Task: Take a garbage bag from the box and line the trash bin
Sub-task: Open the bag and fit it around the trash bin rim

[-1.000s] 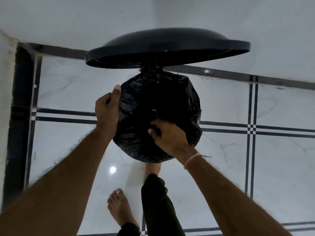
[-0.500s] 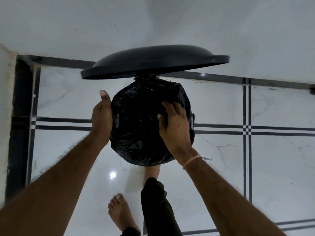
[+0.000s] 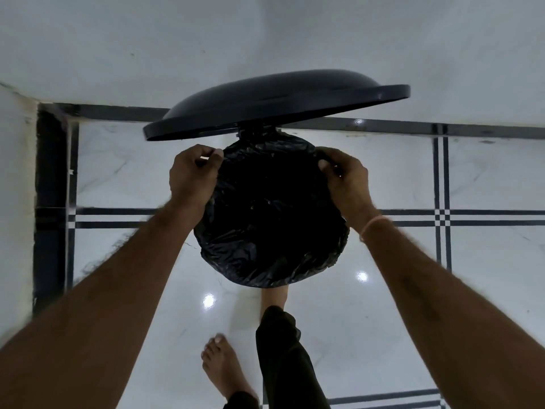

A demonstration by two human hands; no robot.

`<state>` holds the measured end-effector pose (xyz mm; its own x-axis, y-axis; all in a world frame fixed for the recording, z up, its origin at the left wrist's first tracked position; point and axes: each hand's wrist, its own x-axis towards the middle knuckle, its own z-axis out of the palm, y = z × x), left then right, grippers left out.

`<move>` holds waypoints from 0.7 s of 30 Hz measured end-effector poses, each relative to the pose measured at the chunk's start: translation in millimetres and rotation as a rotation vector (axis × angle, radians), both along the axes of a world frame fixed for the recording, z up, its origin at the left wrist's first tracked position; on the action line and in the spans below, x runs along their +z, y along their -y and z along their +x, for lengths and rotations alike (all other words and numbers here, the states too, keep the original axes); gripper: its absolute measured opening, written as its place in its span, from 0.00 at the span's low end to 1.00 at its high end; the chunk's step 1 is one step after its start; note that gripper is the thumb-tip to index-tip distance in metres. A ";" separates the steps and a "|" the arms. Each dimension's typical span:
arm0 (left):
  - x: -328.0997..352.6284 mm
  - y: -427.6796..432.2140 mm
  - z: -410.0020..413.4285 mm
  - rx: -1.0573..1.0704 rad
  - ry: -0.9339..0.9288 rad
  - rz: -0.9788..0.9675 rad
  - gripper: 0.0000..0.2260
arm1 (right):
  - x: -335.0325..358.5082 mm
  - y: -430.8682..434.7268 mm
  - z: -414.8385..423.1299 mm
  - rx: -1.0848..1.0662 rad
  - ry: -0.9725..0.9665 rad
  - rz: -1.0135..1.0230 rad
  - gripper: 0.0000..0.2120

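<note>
Head view, looking straight down

Surface: glossy white marble floor with thin paired black inlay lines crossing in a grid; several ceiling-light glints on it. A broad black border strip runs along the left and far edges.
Room: plain white wall at the far side, meeting a second wall at the left corner.

Item: trash bin, standing near the far wall, only its hinge showing. Its long axis is upright, running away from the camera to the floor.
Item: lid, black, domed, raised on the far hinge; its edge spans left to right, tilted higher at the right.
Item: garbage bag, black, crinkled, spread over the bin's round top, mouth facing up at the camera, edges folded outward over the rim.

Left hand: fingers curled, thumb and forefinger pinching the bag's edge at the left rim.
Right hand: fingers curled, gripping the bag's edge at the right rim; thread bracelet on the wrist.

Below: bare foot on the floor; black trouser leg beside it, reaching toward the bin
</note>
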<state>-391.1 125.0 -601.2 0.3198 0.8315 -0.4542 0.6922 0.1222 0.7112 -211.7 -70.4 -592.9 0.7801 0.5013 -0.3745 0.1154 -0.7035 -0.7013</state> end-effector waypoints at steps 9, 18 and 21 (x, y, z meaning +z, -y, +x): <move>-0.1 -13.2 7.9 0.079 0.020 -0.189 0.14 | 12.2 -32.1 21.2 -0.351 -0.519 0.112 0.15; -0.1 -7.8 9.7 0.074 0.057 -0.161 0.14 | 4.0 -34.8 32.0 -0.415 -0.575 0.020 0.13; -0.2 -8.8 9.1 0.095 0.051 -0.149 0.13 | -0.8 -28.0 34.2 -0.340 -0.486 0.019 0.12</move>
<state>-382.0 133.9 -601.4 0.2689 0.7839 -0.5597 0.6360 0.2919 0.7144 -177.5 -42.3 -593.7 0.6391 0.2629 -0.7228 -0.4522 -0.6317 -0.6297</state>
